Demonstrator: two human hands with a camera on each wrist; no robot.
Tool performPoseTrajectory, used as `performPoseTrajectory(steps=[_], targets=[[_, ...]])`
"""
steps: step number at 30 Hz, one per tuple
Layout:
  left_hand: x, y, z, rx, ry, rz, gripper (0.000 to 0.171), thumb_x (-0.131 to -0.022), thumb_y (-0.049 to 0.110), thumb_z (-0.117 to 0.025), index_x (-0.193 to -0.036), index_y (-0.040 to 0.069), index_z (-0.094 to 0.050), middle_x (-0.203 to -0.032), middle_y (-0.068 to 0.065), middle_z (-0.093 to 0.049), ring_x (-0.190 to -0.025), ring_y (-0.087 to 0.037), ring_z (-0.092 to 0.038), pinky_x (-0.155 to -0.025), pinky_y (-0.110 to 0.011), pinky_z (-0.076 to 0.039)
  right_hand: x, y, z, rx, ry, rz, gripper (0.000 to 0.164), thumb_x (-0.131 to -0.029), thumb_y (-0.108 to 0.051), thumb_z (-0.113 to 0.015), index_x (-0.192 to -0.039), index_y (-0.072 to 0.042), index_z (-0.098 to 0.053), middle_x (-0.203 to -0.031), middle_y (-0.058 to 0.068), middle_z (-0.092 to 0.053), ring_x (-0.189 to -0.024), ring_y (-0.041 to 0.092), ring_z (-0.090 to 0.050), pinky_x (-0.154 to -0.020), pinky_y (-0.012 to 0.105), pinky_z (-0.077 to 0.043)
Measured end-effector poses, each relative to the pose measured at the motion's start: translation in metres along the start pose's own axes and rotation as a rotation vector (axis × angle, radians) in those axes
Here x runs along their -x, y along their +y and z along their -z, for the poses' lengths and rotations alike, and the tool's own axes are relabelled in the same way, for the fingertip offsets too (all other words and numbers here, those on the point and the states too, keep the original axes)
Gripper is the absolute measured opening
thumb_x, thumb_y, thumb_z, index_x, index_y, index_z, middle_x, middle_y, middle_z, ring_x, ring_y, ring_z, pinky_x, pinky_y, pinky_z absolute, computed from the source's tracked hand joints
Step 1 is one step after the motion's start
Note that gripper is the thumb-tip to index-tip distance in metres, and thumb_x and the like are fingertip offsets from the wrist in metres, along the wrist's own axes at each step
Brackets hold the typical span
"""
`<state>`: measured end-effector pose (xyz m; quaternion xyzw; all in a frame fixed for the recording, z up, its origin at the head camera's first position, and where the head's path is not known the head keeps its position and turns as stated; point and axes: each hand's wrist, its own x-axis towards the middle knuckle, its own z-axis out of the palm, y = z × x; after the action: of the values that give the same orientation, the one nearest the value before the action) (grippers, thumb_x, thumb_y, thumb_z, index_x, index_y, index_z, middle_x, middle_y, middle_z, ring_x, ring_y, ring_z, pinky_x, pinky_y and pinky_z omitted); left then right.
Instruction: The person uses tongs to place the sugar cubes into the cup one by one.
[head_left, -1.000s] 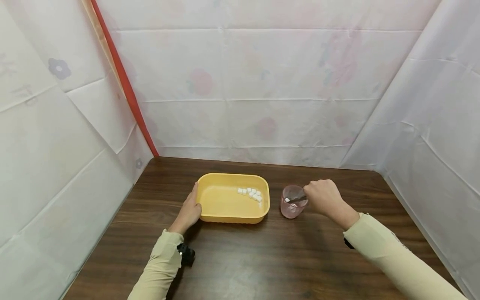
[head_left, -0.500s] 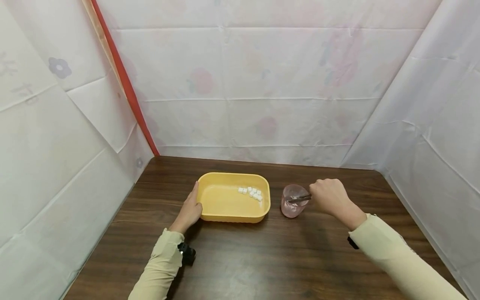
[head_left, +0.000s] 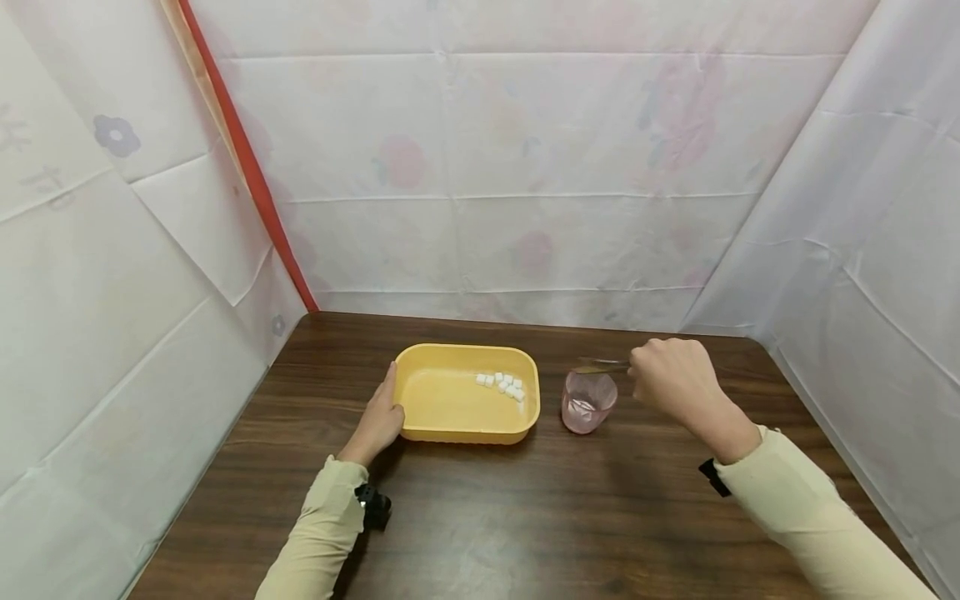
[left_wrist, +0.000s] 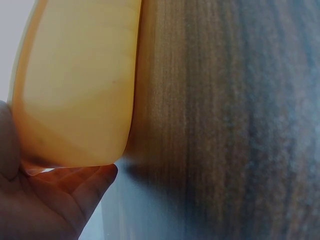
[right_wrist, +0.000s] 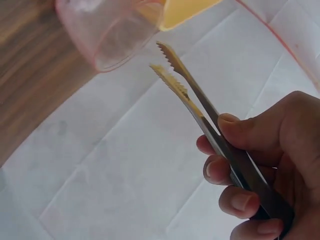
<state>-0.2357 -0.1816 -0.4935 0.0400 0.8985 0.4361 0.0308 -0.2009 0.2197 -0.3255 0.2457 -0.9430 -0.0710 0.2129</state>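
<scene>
My left hand (head_left: 377, 421) holds the left end of a yellow plastic basin (head_left: 420, 436), its digits lying along the end wall and at the near corner. In the left wrist view the hand (left_wrist: 55, 200) reaches from the rim down that end. My right hand (head_left: 678, 383) grips metal tongs (right_wrist: 220, 135) with serrated tips. Nothing sits between those tips, which stand slightly apart. In the head view the tongs are over the far rim of a pink translucent cup (head_left: 588, 408). Several small white cubes (head_left: 504, 385) lie at the basin's right side.
The dark wood table (head_left: 480, 517) carries the basin and, to its right, the cup. White patterned sheets (head_left: 480, 167) hang behind and at both sides. A red strip (head_left: 255, 171) runs down the back left corner.
My right hand has lifted the tongs up and out of the cup and shifted slightly right. The white cube seen at their tips earlier is gone from them. The left hand and basin stay put.
</scene>
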Motion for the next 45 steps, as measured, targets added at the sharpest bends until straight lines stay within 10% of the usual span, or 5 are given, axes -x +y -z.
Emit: performPoseTrajectory(steps=[14,25,45], targets=[[0.003,-0.001,0.002,-0.004,0.009,0.018,0.074,-0.089,-0.003,-0.032,-0.153,0.007,0.004,-0.159,-0.015,-0.002,-0.143,-0.032,-0.009,-0.113,-0.049,-0.012,-0.027,-0.053,-0.032,-0.001,0.044,0.14,0.044,-0.063,-0.002,-0.061,-0.049,-0.019,-0.023,-0.052,-0.006,-0.017,-0.05,0.011,-0.015,-0.037,0.028,-0.02],[0.003,-0.001,0.003,0.016,-0.006,0.022,0.076,-0.089,-0.004,-0.031,-0.153,0.01,0.007,-0.159,-0.014,0.0,-0.143,-0.031,-0.007,-0.113,-0.049,-0.011,-0.046,-0.084,-0.06,0.112,-0.155,0.198,0.028,-0.073,-0.014,-0.074,-0.054,-0.017,-0.054,-0.049,-0.001,-0.046,-0.042,0.01,-0.035,-0.038,0.029,-0.037],[0.004,-0.001,0.003,0.007,0.012,-0.008,0.076,-0.089,-0.004,-0.032,-0.153,0.009,0.005,-0.159,-0.014,-0.002,-0.143,-0.032,-0.009,-0.112,-0.049,-0.014,-0.067,-0.115,-0.057,0.306,-0.154,0.14,0.051,-0.082,-0.01,-0.064,-0.048,-0.019,-0.029,-0.05,-0.005,-0.018,-0.049,0.009,-0.012,-0.041,0.023,-0.017]])
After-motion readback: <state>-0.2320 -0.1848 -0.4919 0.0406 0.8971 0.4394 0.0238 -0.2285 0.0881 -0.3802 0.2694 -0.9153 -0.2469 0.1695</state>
